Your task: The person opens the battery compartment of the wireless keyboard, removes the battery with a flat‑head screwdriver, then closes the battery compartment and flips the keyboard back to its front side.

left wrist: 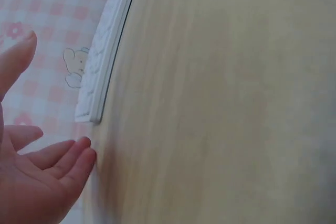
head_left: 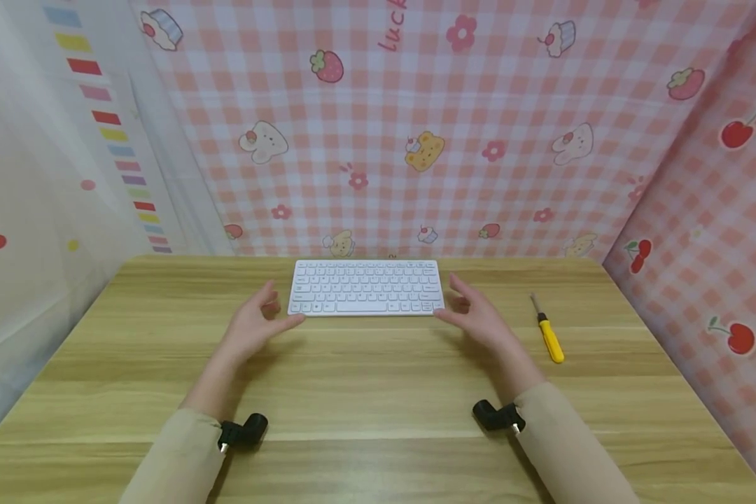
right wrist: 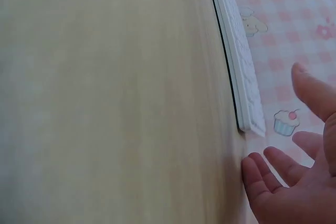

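Observation:
A white keyboard (head_left: 365, 288) lies flat near the back edge of the wooden table, its space bar side toward me. My left hand (head_left: 252, 325) is at its left end, fingers spread and thumb tip overlapping the front left corner in the head view. At the other end my right hand (head_left: 479, 318) mirrors it, thumb by the front right corner. Both wrist views show a gap between the fingertips and the end of the keyboard. Neither hand holds anything; the palms face each other across the keyboard.
To the right of my right hand lies a screwdriver (head_left: 549, 336) with a yellow handle, its tip pointing to the back. A pink checked cloth (head_left: 378, 140) hangs right behind the table (head_left: 365, 392), and another cloth (head_left: 718, 280) hangs along the right side.

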{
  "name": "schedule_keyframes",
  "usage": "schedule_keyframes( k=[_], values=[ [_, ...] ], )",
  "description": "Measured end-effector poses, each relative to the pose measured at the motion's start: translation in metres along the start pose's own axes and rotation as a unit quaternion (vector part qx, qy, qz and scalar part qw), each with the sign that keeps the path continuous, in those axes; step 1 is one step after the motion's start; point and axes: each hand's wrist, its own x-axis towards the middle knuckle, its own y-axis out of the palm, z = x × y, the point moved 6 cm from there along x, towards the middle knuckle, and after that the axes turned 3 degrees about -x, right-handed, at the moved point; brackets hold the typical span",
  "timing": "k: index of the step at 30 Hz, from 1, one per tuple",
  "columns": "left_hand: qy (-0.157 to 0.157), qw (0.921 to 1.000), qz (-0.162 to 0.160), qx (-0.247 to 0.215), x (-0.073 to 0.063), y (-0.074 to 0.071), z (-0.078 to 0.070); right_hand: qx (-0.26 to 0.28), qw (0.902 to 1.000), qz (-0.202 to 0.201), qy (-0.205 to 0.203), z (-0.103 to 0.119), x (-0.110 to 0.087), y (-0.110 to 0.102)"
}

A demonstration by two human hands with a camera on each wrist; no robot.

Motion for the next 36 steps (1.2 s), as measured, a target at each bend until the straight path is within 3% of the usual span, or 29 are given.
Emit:
schedule_keyframes(
  k=[15, 21, 25, 32, 36],
  values=[
    [0.022, 0.9968, 0.027, -0.072, 0.018, 0.005, 0.008, 0.014, 0.9995, 0.004, 0.03, -0.013, 0.019, 0.003],
    [0.025, 0.9949, 0.032, -0.092, 0.022, 0.009, 0.009, 0.044, 0.9983, 0.002, 0.038, -0.017, 0.024, 0.004],
    [0.026, 0.9938, 0.029, -0.104, 0.023, 0.01, 0.01, 0.07, 0.9966, -0.01, 0.042, -0.018, 0.024, 0.004],
    [-0.005, 0.9945, 0.022, -0.103, 0.021, 0.009, 0.016, 0.077, 0.9953, -0.02, 0.055, -0.017, 0.018, 0.003],
    [0.005, 0.9942, 0.027, -0.104, 0.018, 0.008, 0.017, 0.092, 0.995, -0.007, 0.038, -0.021, 0.013, 0.003]
  ],
)
